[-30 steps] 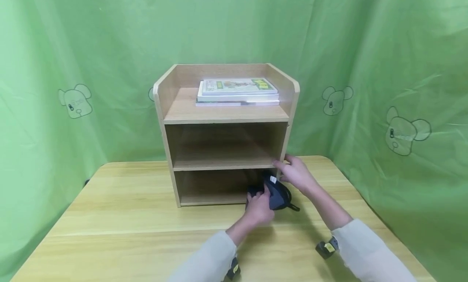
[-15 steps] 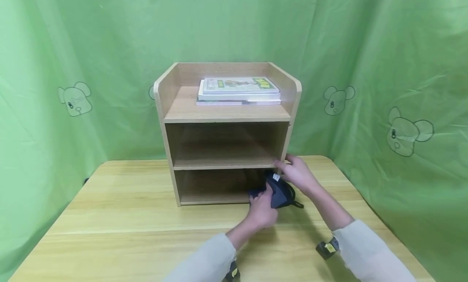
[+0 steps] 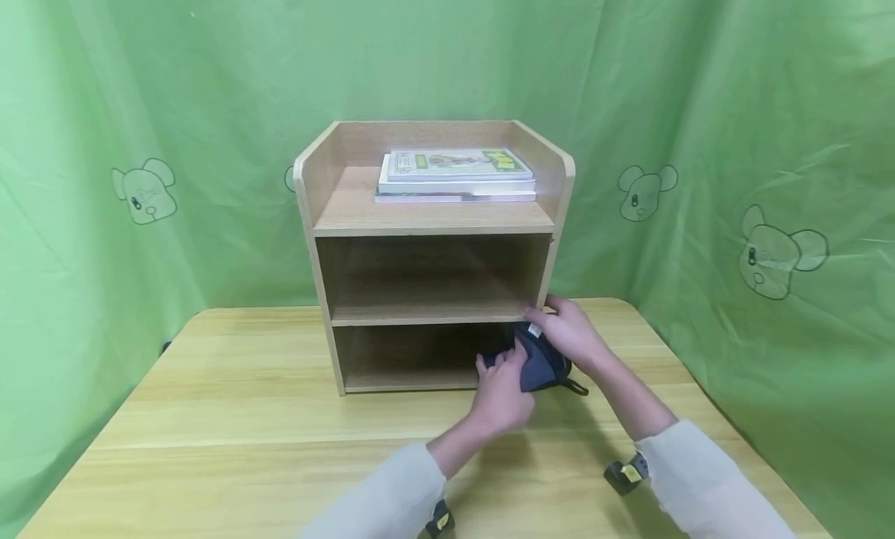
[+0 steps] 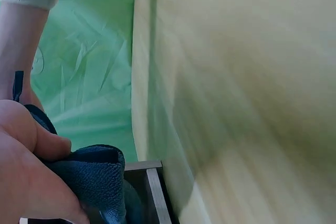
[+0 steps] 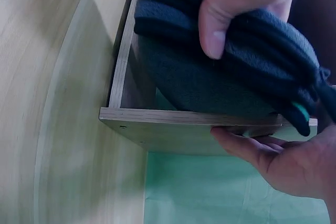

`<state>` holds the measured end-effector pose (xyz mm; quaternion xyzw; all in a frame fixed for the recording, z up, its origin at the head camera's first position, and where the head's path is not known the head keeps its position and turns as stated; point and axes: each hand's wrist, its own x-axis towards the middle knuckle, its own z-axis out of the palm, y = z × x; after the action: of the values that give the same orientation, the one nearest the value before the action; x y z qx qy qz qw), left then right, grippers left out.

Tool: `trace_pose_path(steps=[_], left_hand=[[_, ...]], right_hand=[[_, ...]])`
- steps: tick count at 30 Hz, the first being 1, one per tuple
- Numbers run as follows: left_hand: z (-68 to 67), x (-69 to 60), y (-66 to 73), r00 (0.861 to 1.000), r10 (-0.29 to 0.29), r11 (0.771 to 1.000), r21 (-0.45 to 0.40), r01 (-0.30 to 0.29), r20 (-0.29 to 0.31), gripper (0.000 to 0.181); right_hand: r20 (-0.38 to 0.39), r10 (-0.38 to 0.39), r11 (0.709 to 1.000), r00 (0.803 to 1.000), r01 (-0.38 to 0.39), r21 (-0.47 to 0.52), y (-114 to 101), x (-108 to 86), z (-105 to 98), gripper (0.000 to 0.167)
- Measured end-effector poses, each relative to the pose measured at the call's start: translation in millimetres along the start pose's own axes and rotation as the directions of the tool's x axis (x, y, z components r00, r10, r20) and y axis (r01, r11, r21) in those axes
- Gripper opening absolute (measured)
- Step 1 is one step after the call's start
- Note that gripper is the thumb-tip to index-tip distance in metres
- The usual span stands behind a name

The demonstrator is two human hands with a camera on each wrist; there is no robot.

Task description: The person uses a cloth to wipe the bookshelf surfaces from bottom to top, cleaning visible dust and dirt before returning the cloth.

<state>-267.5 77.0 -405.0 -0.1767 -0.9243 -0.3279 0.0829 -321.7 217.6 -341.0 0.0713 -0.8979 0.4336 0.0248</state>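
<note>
Now left hand [image 3: 500, 395] pinches dark cloth [image 3: 541, 370], perhaps wiping; right hand [image 3: 569, 337] grips shelf [image 3: 433, 231] at four o'clock; keep steady.

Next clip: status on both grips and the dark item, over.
Left grip on dark cloth item. Right grip on cabinet side panel. Item at front of lower compartment; panel edge possibly in the way.

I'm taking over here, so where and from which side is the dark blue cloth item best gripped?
Probably pinch the dark blue cloth item across its thick, layered folds, coming from the open front of the cabinet: those folds face outward, and the left hand holds it there. The thin loop at its end looks a poorer grip.
</note>
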Motion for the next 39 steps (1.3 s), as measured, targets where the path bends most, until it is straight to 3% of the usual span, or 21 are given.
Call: trace_pose_path(steps=[6,12,21,26,31,39], left_hand=[[-3.2,3.8,-2.3,0.999,0.031,0.998,0.054,-0.030,-0.008,0.089],[3.5,14.5,-9.6,1.000,0.000,0.996,0.088,0.000,-0.004,0.088],[10.4,19.6,-20.8,0.997,-0.070,0.996,-0.058,0.072,0.027,0.093],[16.3,15.8,-26.8,0.993,-0.109,0.992,-0.066,0.111,0.045,0.095],[18.9,9.8,-26.3,0.990,-0.116,0.992,-0.033,0.119,0.079,0.089],[13.7,0.2,-21.7,0.981,-0.080,0.993,0.100,0.063,0.174,0.090]], right_hand=[[0.008,0.001,1.000,1.000,-0.001,0.000,-3,0.1,-1,0.059],[0.013,0.011,1.000,1.000,-0.011,0.015,-3,-0.1,1,0.059],[0.010,0.004,1.000,1.000,-0.004,0.022,-3,0.9,3,0.056],[0.055,0.015,0.996,0.998,-0.019,0.082,-2,0.8,6,0.059],[0.091,0.040,0.989,0.995,-0.052,0.135,0,0.3,5,0.064],[0.091,0.042,0.987,0.995,-0.055,0.150,0,-0.1,1,0.066]])
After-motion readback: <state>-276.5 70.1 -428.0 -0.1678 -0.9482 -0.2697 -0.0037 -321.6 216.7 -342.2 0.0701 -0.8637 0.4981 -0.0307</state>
